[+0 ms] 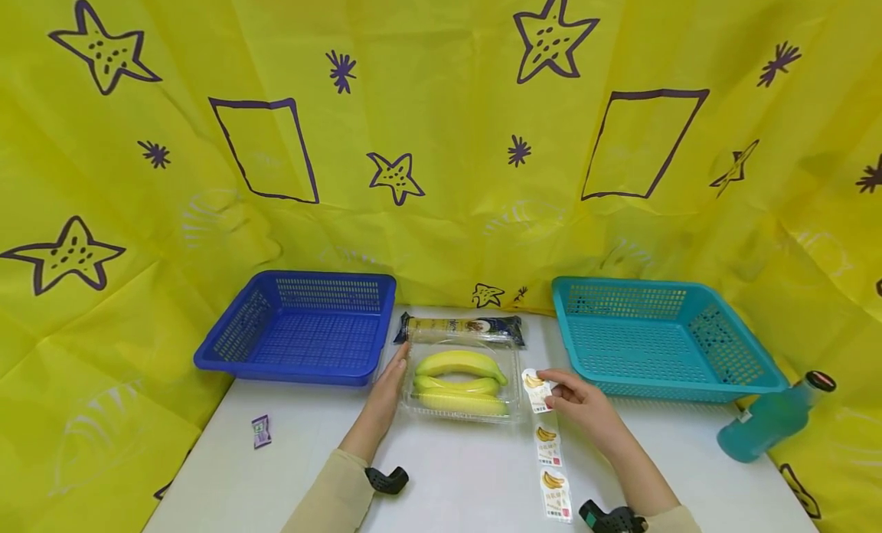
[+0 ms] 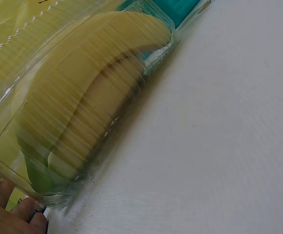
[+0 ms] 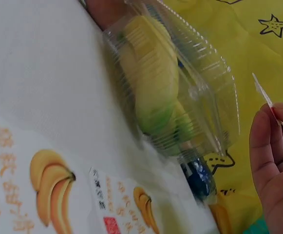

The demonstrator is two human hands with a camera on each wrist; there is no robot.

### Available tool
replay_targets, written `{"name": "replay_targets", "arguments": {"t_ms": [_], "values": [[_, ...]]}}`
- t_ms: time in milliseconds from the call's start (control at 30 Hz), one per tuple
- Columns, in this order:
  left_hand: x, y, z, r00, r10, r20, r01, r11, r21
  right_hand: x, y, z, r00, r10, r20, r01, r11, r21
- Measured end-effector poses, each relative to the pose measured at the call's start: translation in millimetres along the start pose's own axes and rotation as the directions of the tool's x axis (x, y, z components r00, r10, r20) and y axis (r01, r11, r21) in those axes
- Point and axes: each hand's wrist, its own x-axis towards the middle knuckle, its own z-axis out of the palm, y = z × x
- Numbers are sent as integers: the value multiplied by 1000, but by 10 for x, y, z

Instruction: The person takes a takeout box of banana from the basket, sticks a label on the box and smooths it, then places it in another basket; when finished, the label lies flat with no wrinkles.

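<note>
Item: wrist camera (image 1: 613,520), black and green, at the lower edge of the frame right of centre; nearest to my head view. Second wrist camera (image 1: 387,481), black, lower centre-left.

Item: clear plastic container (image 1: 514,380), ribbed walls, centre of the frame on the table. Contents: bananas (image 1: 458,361), yellow with green ends.

Item: left hand (image 1: 389,391), along the container's left side, fingers extended and touching it, not clasping; I judge this steadies it.

Item: right hand (image 1: 579,407), just right of the container, thumb and fingers together on a banana-printed label (image 1: 534,391). I judge the edge pinch keeps its printed face clear.

Item: label strip (image 1: 549,465), below the pinched label, running toward the lower edge; presumably laid there for easy reach.

Item: long packet with dark ends (image 1: 462,330), behind the container.

Item: blue basket (image 1: 289,374), left of centre; teal basket (image 1: 675,389), right. Their flanking positions seem to leave the middle for handwork.

Item: small purple sachet (image 1: 261,431), lower left. Item: teal bottle (image 1: 765,426), tilted in my view, lower right.

Surface: white table (image 1: 468,472). Room: yellow cloth (image 1: 448,81), creased, printed with dark starfish and outlined frames, filling the upper frame.
</note>
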Motion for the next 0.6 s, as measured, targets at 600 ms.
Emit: {"name": "replay_targets", "arguments": {"t_ms": [600], "values": [[-25, -4, 10, 1000, -3, 1, 3, 999, 38, 569, -402, 250, 998, -16, 60, 18, 999, -37]]}}
